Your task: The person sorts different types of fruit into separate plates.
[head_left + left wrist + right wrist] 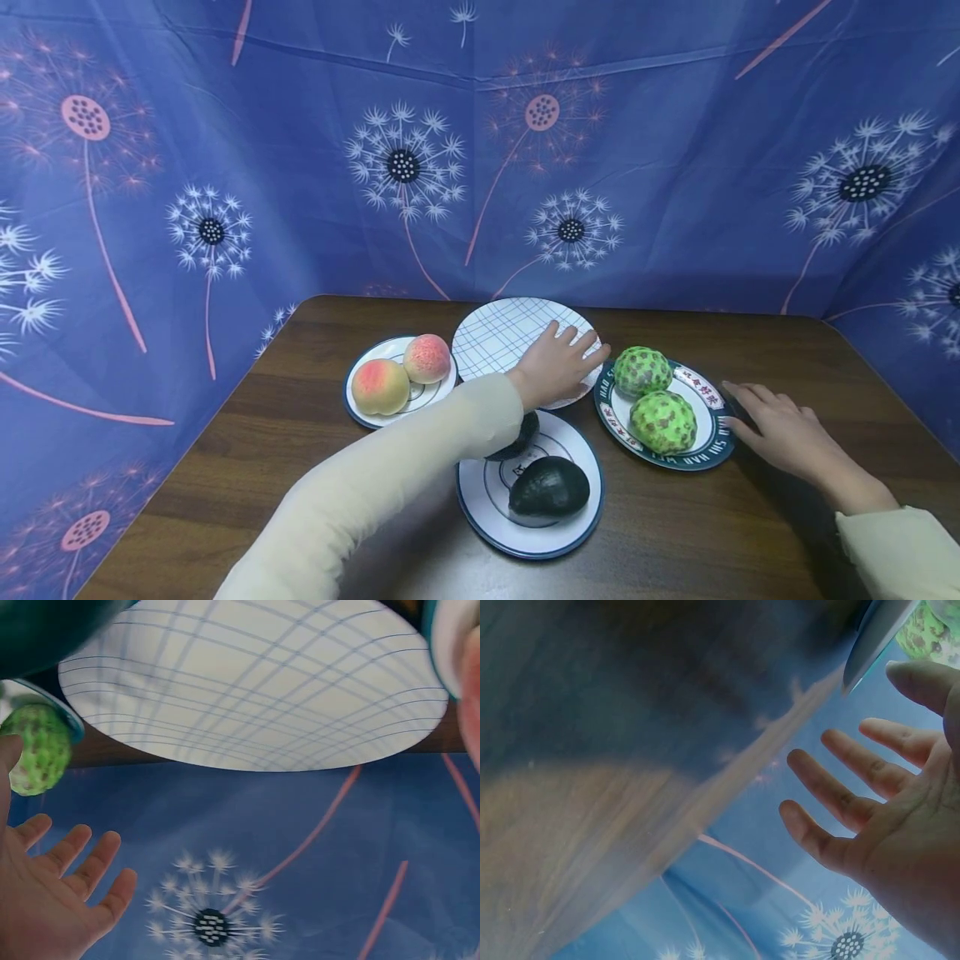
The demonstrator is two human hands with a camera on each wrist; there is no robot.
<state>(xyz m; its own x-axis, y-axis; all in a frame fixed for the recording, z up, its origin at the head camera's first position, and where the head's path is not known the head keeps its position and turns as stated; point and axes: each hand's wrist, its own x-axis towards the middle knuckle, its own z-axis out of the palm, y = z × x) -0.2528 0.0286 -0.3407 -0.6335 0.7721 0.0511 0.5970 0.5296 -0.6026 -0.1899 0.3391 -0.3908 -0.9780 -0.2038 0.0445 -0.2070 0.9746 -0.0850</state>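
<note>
My left hand [561, 364] reaches across over the right part of a white plate with a blue grid [495, 329]; its fingers are spread and hold nothing. Just right of its fingertips is a green-rimmed plate [708, 454] bearing two bumpy green fruits, the nearer fruit [663, 422] and the farther fruit [642, 371]. Beside that plate's right rim is my right hand [783, 433], fingers extended and nothing in them. In the left wrist view, a green fruit [39, 750] shows near the left thumb. The right wrist view shows the right palm [915, 832] with fingers apart.
Two peaches, one yellowish [380, 387] and one pink [427, 358], lie on a blue-rimmed plate [365, 417] at left. A nearer plate [495, 521] bears a dark avocado [550, 487] and another dark fruit [521, 437], partly behind the left sleeve. A dandelion-print cloth [660, 167] hangs behind the wooden table [675, 533].
</note>
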